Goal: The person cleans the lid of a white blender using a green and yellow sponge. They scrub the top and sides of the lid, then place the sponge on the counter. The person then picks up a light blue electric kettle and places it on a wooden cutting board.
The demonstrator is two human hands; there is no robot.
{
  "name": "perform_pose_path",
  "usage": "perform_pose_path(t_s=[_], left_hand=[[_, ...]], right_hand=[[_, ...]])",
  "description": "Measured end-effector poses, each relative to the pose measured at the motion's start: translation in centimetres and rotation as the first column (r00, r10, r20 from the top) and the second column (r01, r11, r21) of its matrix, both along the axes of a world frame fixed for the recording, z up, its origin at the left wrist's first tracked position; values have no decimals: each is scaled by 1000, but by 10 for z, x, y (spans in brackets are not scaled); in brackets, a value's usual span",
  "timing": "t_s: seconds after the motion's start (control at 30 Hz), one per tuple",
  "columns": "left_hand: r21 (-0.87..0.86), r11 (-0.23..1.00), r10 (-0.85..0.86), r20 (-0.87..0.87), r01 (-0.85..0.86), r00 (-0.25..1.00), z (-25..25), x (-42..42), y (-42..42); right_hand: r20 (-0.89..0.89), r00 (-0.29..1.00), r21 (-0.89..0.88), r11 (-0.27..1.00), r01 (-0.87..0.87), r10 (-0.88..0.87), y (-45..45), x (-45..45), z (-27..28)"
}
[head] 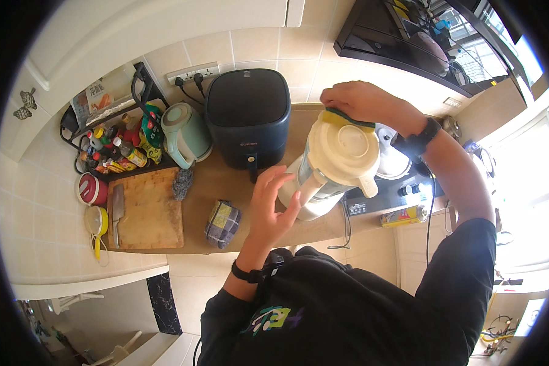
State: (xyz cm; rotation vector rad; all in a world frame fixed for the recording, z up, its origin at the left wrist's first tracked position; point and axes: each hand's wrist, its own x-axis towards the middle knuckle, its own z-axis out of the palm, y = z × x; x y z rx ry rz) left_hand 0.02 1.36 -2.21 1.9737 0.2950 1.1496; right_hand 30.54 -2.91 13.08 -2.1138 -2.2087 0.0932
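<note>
A blender with a cream lid [345,142] and a white base [318,210] stands upright on the counter before me. My right hand [361,100] grips a yellow and green scouring sponge [347,120], pressed against the far rim of the lid. Beside the jug handle [312,186], my left hand [274,201] is raised with its fingers apart and nothing in it. Whether its thumb touches the handle I cannot tell. A folded checked cloth [223,224] lies on the counter to the left of that hand.
Behind my left hand stands a dark air fryer [248,114], with a mint electric kettle [186,135] beside it. Further left are a cutting board [151,210] bearing a knife [117,212], and a rack of bottles [119,142]. A spray can [403,216] lies near the stove [370,203].
</note>
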Motion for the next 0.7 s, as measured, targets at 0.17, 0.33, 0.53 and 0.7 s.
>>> perform_pose_path(t_s=[0.17,0.33,0.53,0.7], left_hand=[[-42,999,25,-15,-25,1000,-2,-8,7],[-28,1000,-4,-45,3,999,3,-6,7],[221,928,-281,-117,300,953,42,-8,-17],[302,778,-525,-170,551,834,49,-2,-29]], right_hand=[[-215,966,54,986,160,-145,-43,18,-9],[-300,929,121,958,262,-216,-128,9,-26],[-536,820,461,745,482,-199,-191,-126,-30],[-822,570,300,839,453,-14,-173,-184,-67]])
